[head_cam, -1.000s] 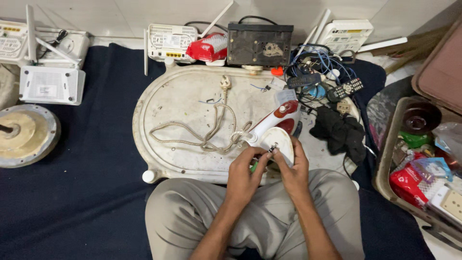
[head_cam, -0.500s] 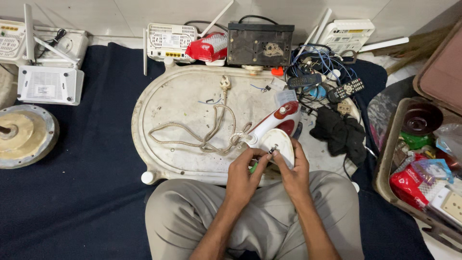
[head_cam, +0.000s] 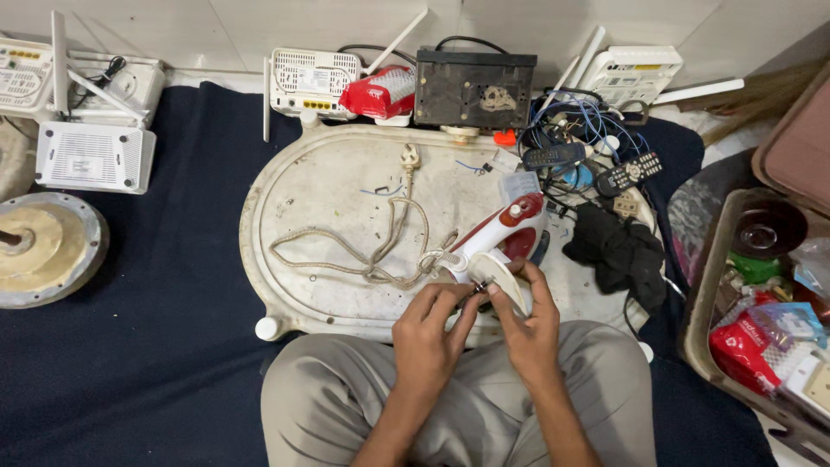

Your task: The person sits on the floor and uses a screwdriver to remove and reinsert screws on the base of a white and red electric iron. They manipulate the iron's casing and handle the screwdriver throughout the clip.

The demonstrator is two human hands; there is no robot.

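Gripping the rear of the red-and-white steam iron [head_cam: 499, 246] on the oval tray [head_cam: 285, 186], both hands, left hand [head_cam: 430, 333] and right hand [head_cam: 529, 327], pinch something tiny there; it could slip and drop unseen.

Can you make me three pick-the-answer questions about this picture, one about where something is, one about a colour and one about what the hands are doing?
1. Where does the iron lie?
A. on the dark blue cloth
B. on the pale oval tray
C. in the box at the right

2. What colours is the iron?
A. red and white
B. green and black
C. all yellow

3. What are the left hand and the right hand doing?
A. resting flat on the knees
B. both at the iron's rear end, fingertips close together
C. holding a remote control

Answers:
1 B, the iron and its cord sit on the tray's pale surface.
2 A, its body is red with white parts.
3 B, both hands meet at the iron's near end, fingers pinched around something small.
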